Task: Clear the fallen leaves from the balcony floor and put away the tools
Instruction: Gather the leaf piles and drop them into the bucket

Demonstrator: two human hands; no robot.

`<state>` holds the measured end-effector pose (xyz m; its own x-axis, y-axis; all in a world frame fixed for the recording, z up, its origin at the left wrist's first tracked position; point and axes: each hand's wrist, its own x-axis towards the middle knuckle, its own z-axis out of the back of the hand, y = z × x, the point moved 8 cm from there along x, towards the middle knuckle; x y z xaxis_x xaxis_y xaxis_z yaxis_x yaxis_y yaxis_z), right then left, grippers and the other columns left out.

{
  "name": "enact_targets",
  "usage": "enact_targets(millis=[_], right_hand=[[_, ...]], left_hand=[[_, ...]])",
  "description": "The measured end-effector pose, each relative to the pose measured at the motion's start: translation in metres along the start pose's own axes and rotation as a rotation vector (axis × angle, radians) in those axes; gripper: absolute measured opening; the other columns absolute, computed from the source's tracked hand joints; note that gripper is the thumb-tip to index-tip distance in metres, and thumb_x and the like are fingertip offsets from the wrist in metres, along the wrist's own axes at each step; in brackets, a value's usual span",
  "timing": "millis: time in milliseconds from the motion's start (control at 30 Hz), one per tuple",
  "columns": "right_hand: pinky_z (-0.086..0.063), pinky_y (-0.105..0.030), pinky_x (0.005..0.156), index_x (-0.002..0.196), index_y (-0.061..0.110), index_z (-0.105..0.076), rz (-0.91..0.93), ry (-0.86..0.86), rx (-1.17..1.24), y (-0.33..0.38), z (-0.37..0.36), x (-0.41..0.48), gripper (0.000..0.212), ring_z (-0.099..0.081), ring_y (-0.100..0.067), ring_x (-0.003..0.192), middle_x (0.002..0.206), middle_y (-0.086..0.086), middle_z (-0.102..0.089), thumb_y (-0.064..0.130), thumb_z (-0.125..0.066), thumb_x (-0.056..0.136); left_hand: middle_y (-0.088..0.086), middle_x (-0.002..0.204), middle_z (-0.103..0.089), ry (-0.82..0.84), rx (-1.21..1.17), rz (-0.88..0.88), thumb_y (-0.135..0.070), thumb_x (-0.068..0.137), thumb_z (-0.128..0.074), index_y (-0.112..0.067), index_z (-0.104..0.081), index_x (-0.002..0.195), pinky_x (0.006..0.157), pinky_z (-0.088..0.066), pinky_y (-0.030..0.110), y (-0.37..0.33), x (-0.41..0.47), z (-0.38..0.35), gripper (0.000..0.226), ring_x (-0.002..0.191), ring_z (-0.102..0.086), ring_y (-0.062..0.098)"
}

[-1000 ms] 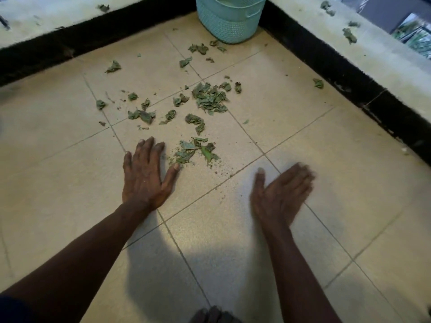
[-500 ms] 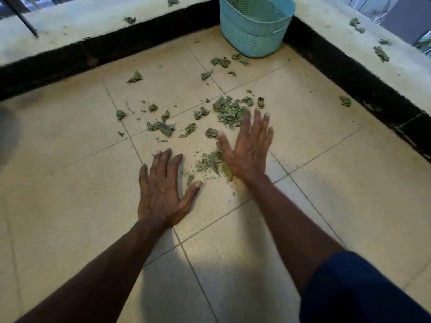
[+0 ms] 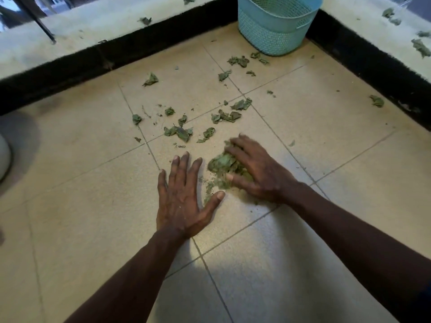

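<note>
Our left hand [image 3: 180, 201] lies flat on the floor [image 3: 81, 183], palm down, with 4 fingers straight and a little spread and the thumb stretched out to the right. It holds nothing. Our right hand [image 3: 258, 169] is just beside it, apart from it, and it is bent like a cup over a heap of leaves [image 3: 220, 163]. The fingers curve over the far side of the heap and the thumb presses on the near side, so the heap is gripped between them. This hand looks slightly blurred. The heap is dull green, crumpled and dry, and fine green crumbs [image 3: 208, 190] lie between the 2 hands.

The floor is made of large square tiles, pale beige with a matte, slightly grainy surface and thin grey joints. Beyond the hands, loose leaves [image 3: 179, 132] lie scattered on the tiles, each one curled and wrinkled. In the far corner a round basket [image 3: 272, 31] of light blue plastic stands upright on the floor, its wall full of small holes.

A black band [image 3: 163, 50] runs along the foot of 2 sides, and above it there is a pale rough ledge [image 3: 93, 24] where a few more leaves [image 3: 421, 47] lie.
</note>
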<state>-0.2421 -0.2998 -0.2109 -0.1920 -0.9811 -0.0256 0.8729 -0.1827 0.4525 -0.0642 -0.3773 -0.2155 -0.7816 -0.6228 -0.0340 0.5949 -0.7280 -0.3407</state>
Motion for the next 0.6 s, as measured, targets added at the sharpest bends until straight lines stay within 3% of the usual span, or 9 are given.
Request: enact_targets(millis=[67, 167, 233, 300, 367, 433, 500, 600], right_hand=[[-0.023, -0.06, 0.123, 0.16, 0.014, -0.029, 0.088, -0.05, -0.062, 0.013, 0.0, -0.016, 0.097, -0.017, -0.035, 0.156, 0.167, -0.017, -0.024, 0.08, -0.039, 0.09], [-0.015, -0.061, 0.125, 0.165, 0.023, -0.014, 0.077, -0.014, -0.277, 0.012, -0.003, -0.018, 0.109, -0.006, -0.04, 0.157, 0.17, -0.017, -0.011, 0.092, -0.038, 0.083], [-0.013, -0.06, 0.124, 0.164, 0.034, -0.008, 0.092, 0.013, -0.36, 0.017, -0.006, -0.006, 0.101, -0.006, -0.041, 0.157, 0.172, -0.013, -0.008, 0.092, -0.031, 0.085], [-0.025, -0.056, 0.119, 0.161, 0.037, -0.02, 0.172, 0.034, -0.421, 0.025, -0.009, 0.009, 0.081, -0.022, -0.038, 0.152, 0.167, -0.011, -0.024, 0.083, -0.026, 0.094], [-0.042, -0.048, 0.101, 0.147, 0.032, -0.041, 0.255, 0.01, -0.487, 0.03, -0.007, 0.019, 0.063, -0.044, -0.031, 0.131, 0.147, -0.009, -0.045, 0.072, -0.028, 0.1], [-0.047, -0.039, 0.075, 0.129, 0.026, -0.054, 0.276, -0.051, -0.493, 0.027, 0.002, 0.021, 0.05, -0.05, -0.024, 0.105, 0.121, -0.007, -0.054, 0.064, -0.033, 0.104], [-0.04, -0.032, 0.058, 0.115, 0.022, -0.06, 0.229, -0.125, -0.446, 0.019, 0.01, 0.018, 0.045, -0.047, -0.017, 0.085, 0.103, -0.004, -0.056, 0.058, -0.035, 0.105], [-0.031, -0.025, 0.049, 0.094, 0.015, -0.069, 0.24, -0.235, -0.398, 0.021, 0.014, 0.008, 0.044, -0.045, -0.015, 0.057, 0.081, -0.005, -0.061, 0.049, -0.042, 0.104]], left_hand=[[0.0, 0.176, 0.005, -0.012, -0.012, -0.005, -0.087, 0.09, -0.015, -0.03, -0.007, 0.166, 0.128, -0.001, 0.058, 0.0, 0.0, 0.001, 0.096, 0.161, 0.012, 0.018], [-0.001, 0.176, 0.004, -0.028, -0.017, -0.008, -0.084, 0.091, -0.021, -0.03, -0.007, 0.166, 0.128, -0.002, 0.058, 0.0, -0.002, 0.001, 0.093, 0.161, 0.011, 0.018], [-0.001, 0.176, 0.005, -0.025, -0.016, -0.006, -0.084, 0.092, -0.022, -0.03, -0.006, 0.166, 0.128, -0.002, 0.059, -0.001, -0.002, 0.001, 0.093, 0.161, 0.011, 0.018], [-0.001, 0.175, 0.005, -0.027, -0.018, -0.005, -0.084, 0.092, -0.022, -0.03, -0.005, 0.166, 0.128, -0.002, 0.059, 0.0, -0.002, 0.001, 0.093, 0.161, 0.011, 0.018], [-0.001, 0.176, 0.004, -0.027, -0.02, -0.006, -0.083, 0.092, -0.025, -0.031, -0.007, 0.166, 0.128, -0.002, 0.058, 0.0, -0.002, 0.001, 0.092, 0.161, 0.01, 0.017], [-0.001, 0.176, 0.002, -0.027, -0.025, -0.002, -0.082, 0.092, -0.027, -0.03, -0.009, 0.166, 0.128, -0.002, 0.058, 0.0, -0.002, 0.001, 0.092, 0.161, 0.008, 0.017], [-0.002, 0.176, 0.002, -0.021, -0.02, 0.0, -0.083, 0.092, -0.023, -0.03, -0.009, 0.166, 0.128, -0.002, 0.058, 0.0, -0.002, 0.001, 0.093, 0.161, 0.008, 0.017], [-0.002, 0.176, 0.003, -0.015, -0.002, -0.002, -0.085, 0.091, -0.017, -0.03, -0.007, 0.166, 0.128, -0.003, 0.058, 0.001, -0.002, 0.0, 0.094, 0.161, 0.009, 0.017]])
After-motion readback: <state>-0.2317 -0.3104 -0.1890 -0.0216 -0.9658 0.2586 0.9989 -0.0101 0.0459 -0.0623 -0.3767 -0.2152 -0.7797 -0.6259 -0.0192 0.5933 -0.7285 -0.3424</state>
